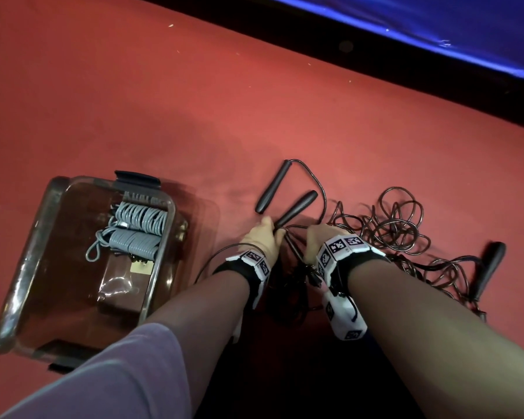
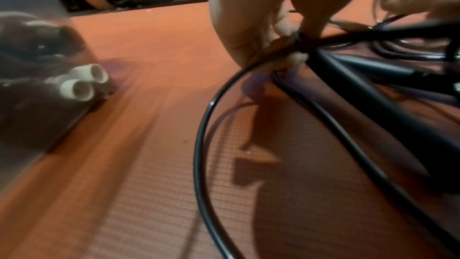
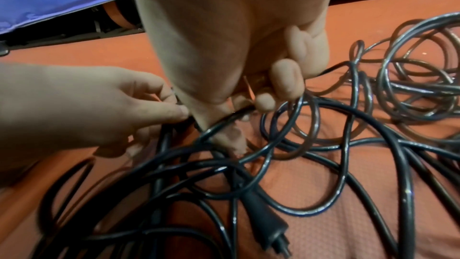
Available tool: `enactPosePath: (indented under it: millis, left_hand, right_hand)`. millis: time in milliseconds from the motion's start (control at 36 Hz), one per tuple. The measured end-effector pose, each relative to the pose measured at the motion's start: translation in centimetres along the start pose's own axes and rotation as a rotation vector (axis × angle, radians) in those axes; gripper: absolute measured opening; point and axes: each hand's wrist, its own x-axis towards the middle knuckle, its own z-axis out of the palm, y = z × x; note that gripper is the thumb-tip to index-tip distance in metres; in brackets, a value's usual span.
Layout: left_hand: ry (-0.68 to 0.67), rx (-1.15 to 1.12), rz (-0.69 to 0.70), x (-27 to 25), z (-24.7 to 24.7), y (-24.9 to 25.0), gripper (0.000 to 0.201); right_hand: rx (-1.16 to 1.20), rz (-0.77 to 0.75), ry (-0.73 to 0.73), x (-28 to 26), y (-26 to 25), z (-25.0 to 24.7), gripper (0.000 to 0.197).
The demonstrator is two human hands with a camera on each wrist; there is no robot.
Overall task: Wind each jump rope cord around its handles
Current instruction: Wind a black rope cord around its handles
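both hands work at the near edge of a tangle of black jump ropes on a red mat (image 1: 194,101). the left hand (image 1: 262,238) has its fingers (image 2: 283,27) curled in a pinch on a thin black cord (image 2: 206,125) at the base of one handle (image 1: 297,207), which lies just beside a second handle (image 1: 273,187). the right hand (image 1: 322,237) is closed too, its fingertips (image 3: 286,80) pinching a strand where several cords cross; a third handle (image 3: 261,210) lies under that hand among the loops, and a fourth handle (image 1: 493,267) lies well apart at the far right. the loose cord pile (image 1: 397,228) spreads to the right of the hands

handling, as judged: the cord looks light, limp and glossy, so it should slip through a loose pinch and spring out of tight turns; the handles look stiff and matt, the better place to hold while the other hand feeds cord. the crossed loops may snag, so the strand should be drawn free before winding

room: a clear plastic box (image 1: 161,267) with a grey wound rope (image 1: 139,231) inside stands near on the left; a dark border and blue sheet (image 1: 436,28) run along the far side; open mat lies ahead of the handles
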Motion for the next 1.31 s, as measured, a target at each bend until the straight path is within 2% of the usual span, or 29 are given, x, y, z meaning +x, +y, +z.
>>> enactPosePath:
  millis: [111, 194, 306, 361, 444, 500, 639, 778, 944, 1028, 1111, 1306]
  left_hand:
    - [0.033, -0.046, -0.095, 0.1, 0.5, 1.2, 0.041]
    - [0.054, -0.040, -0.157, -0.1, 0.5, 2.2, 0.044]
    - [0.076, -0.156, -0.192, -0.4, 1.1, 3.0, 0.045]
    - [0.095, -0.256, -0.262, -0.6, 1.1, 2.9, 0.047]
    - [0.045, -0.409, -0.370, -0.5, 1.2, 2.2, 0.042]
    - [0.007, -0.454, -0.391, -0.3, 1.4, 2.2, 0.042]
    - [-0.023, -0.411, -0.326, -0.5, 1.4, 3.1, 0.025]
    - [-0.020, -0.323, -0.314, -0.4, 1.6, 3.7, 0.031]
    - [-0.042, -0.366, -0.302, -0.4, 2.0, 3.6, 0.032]
    - [-0.016, -0.348, -0.272, -0.4, 1.4, 3.6, 0.038]
    - [0.038, -0.306, -0.186, 0.1, 0.3, 3.7, 0.043]
    - [0.190, -0.205, -0.037, -0.8, -2.4, 4.9, 0.036]
  right_hand:
    - [0.075, -0.093, -0.007, 0.2, 0.3, 1.2, 0.017]
    - [0.093, -0.089, 0.034, 0.6, 0.7, 1.8, 0.008]
    - [0.150, -0.075, 0.040, 0.7, 1.1, 1.8, 0.014]
    - [0.172, -0.063, 0.016, 0.8, 1.3, 1.6, 0.013]
    - [0.186, -0.059, -0.003, 1.4, 1.4, 1.7, 0.011]
    - [0.199, -0.052, 0.020, 1.9, 1.3, 2.2, 0.012]
    - [0.220, -0.048, 0.002, 2.0, 0.9, 2.3, 0.006]
    - [0.234, -0.079, -0.024, 2.3, 1.2, 2.7, 0.023]
    - [0.269, -0.083, 0.006, 2.1, 1.5, 2.7, 0.014]
    - [0.281, -0.079, 0.003, 2.2, 2.0, 2.5, 0.016]
    - [0.241, -0.078, -0.001, 1.9, 2.5, 2.0, 0.021]
    - [0.164, -0.126, 0.022, 0.0, 3.0, 1.2, 0.026]
